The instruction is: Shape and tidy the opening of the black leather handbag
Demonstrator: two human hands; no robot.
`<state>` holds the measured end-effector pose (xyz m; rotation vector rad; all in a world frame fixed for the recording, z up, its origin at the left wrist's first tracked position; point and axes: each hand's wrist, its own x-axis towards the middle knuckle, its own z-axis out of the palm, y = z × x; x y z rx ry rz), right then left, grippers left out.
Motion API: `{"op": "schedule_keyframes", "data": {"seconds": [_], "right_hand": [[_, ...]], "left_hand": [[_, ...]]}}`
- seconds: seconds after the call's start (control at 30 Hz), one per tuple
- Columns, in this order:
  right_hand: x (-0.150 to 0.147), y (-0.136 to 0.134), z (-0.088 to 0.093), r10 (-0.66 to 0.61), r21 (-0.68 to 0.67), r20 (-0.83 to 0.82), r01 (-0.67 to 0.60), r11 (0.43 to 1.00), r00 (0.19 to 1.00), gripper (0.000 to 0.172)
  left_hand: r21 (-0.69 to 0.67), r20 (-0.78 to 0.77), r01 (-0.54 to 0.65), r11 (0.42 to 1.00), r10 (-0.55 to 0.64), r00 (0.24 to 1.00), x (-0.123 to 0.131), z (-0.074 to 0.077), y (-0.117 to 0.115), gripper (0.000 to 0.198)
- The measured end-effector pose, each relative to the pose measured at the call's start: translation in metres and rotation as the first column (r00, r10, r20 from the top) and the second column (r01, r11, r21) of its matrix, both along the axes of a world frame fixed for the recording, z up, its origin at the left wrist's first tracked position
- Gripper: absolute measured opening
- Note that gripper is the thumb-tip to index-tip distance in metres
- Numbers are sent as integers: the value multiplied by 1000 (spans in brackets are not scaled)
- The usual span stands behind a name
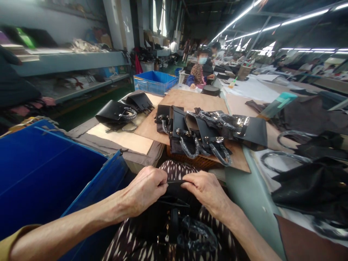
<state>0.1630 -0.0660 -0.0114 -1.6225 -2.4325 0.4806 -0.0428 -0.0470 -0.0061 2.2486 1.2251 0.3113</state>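
A black handbag (152,221) lies on my lap, over patterned brown and white cloth. Its plastic-wrapped handle (201,235) and gold-coloured fittings face up near the bottom of the view. My left hand (148,188) pinches the bag's far edge, fingers curled. About a hand's width to the right, my right hand (203,186) grips the same edge between thumb and fingers. A dark strip of the edge stretches between both hands. The undersides of the fingers are hidden.
Several black handbags (187,127) lie on a brown board (185,98) ahead, with more handbags (116,112) at its left. A blue bin (89,177) stands close on my left. Black bags (315,185) lie on the right-hand table. A masked person (199,72) sits beyond the board.
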Motion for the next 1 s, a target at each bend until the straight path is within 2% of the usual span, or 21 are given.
{"op": "schedule_keyframes", "data": {"seconds": [0.1, 0.3, 0.53, 0.67, 0.8, 0.9, 1.0], "right_hand": [[-6, 3, 1, 41, 15, 61, -42, 999, 997, 22], [-18, 2, 1, 105, -13, 18, -105, 994, 994, 21], [-27, 2, -2, 130, 43, 65, -133, 990, 989, 14], [-33, 2, 1, 174, -7, 7, -174, 985, 985, 10], [-40, 0, 4, 193, -68, -50, -196, 978, 980, 14], [-42, -1, 5, 195, -88, -43, -198, 976, 980, 17], [-42, 0, 5, 155, -83, -6, -155, 984, 988, 17]], "left_hand": [[3, 3, -15, 1000, 15, 1000, -1, 1, 0, 19], [-1, 13, -12, 1000, 12, 1000, -2, 0, -3, 19], [36, 41, -7, 999, 5, 999, -3, -1, -5, 19], [21, 17, -4, 1000, 4, 1000, -2, 1, -7, 19], [4, 20, 18, 1000, -18, 1000, -2, 2, -7, 16], [0, 25, 46, 999, -46, 999, -4, 5, -8, 18], [51, 76, 54, 997, -58, 995, -6, 13, -13, 9]]}}
